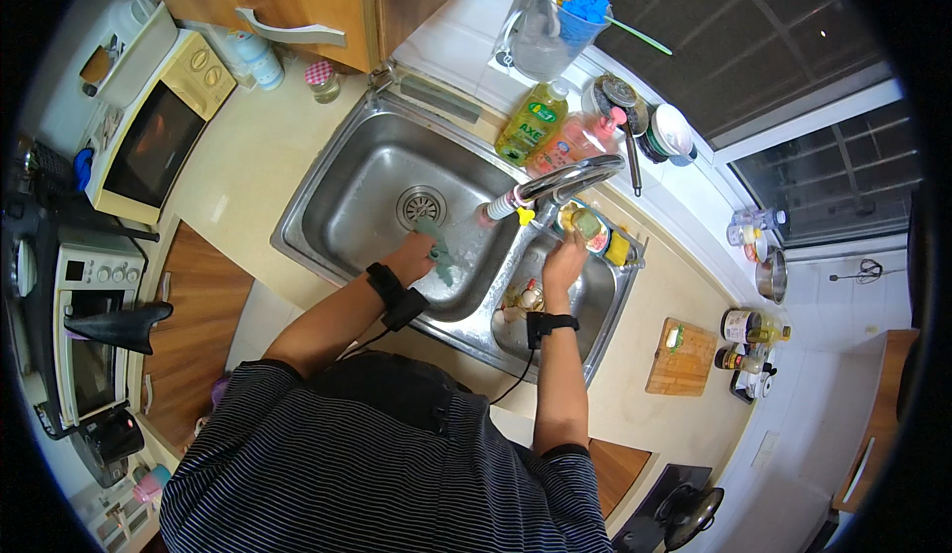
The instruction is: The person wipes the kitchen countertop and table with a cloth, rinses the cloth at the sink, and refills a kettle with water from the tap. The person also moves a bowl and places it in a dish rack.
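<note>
In the large left basin point(357, 173) of a stainless-steel double sink, my left hand point(413, 255) grips a wet grey-green cloth point(440, 254) near the drain strainer point(422, 208). Water streams from the curved chrome faucet point(580, 170) onto the basin floor to the cloth's right. Over at the sink caddy point(632, 254), my right hand point(565, 264) has its fingers on a green-and-yellow sponge point(586, 223). Whether that sponge is lifted clear of the caddy is hard to see. Below my right wrist, the small basin point(599, 300) holds several food pieces point(529, 296), partly hidden.
Behind the faucet stand a yellow dish-soap bottle point(532, 123) and a pink pump bottle point(573, 144). A wooden cutting board point(682, 357) lies on the right counter beside sauce bottles point(740, 326). On the left are a lidded glass jar point(323, 84) and a cream microwave point(160, 129).
</note>
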Tool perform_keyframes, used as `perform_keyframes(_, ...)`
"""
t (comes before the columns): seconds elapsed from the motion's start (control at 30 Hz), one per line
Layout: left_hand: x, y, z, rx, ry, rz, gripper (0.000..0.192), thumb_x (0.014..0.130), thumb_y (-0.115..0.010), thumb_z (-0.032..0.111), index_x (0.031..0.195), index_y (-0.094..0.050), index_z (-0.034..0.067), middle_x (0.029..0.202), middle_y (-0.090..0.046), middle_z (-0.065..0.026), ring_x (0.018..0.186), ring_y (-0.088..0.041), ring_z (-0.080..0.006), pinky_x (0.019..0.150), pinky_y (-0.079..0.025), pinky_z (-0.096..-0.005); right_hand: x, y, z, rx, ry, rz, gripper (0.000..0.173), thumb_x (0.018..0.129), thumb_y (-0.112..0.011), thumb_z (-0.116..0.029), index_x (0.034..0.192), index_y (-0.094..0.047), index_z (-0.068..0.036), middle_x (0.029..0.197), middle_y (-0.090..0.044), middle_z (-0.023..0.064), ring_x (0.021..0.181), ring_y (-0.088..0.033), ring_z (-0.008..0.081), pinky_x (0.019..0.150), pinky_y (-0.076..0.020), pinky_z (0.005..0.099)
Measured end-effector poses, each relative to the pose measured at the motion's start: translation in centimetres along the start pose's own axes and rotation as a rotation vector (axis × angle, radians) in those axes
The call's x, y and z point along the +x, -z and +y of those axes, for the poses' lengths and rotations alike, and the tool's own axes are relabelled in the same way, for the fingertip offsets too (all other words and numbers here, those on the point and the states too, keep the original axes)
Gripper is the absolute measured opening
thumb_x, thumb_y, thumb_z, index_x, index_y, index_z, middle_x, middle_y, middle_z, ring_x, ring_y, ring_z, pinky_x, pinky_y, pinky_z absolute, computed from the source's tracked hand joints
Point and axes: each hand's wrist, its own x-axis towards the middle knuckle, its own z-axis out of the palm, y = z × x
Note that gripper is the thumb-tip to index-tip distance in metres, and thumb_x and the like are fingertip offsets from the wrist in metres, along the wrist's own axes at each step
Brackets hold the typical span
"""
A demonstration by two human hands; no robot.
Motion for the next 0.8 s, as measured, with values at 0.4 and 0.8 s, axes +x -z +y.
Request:
perform_keyframes(0.4, -0.1, 0.4, 0.3, -0.67, -0.049, 0.083, 0.017, 0.088, -0.056, 0.005, 0.103, -0.061, -0.001, 0.098, -0.065, -0.015, 0.093, -0.063, -0.0242, 0.082, -0.047, -0.034, 1.3, -0.3, 3.5, 0.022, 0.08, -0.07, 0.022, 0.077, -0.062, -0.004, 0.095, -0.073, -0.006, 0.091, -0.068, 0.0209, 0.088, -0.064, 0.0378, 0.076, -0.0502, 0.0456)
perform_keyframes(0.8, 2.5, -2.3, 0.9, -1.575, 0.415, 0.136, 0.037, 0.096, -0.057, 0.018, 0.127, -0.047, 0.002, 0.117, -0.06, -0.0106, 0.107, -0.061, -0.0239, 0.098, -0.049, -0.0413, -0.8, 1.0, -3.4, 0.319, 0.401, -0.03, 0.034, 0.078, -0.072, -0.014, 0.106, -0.064, 0.003, 0.11, -0.063, 0.0224, 0.107, -0.056, 0.038, 0.096, -0.0402, 0.0459)
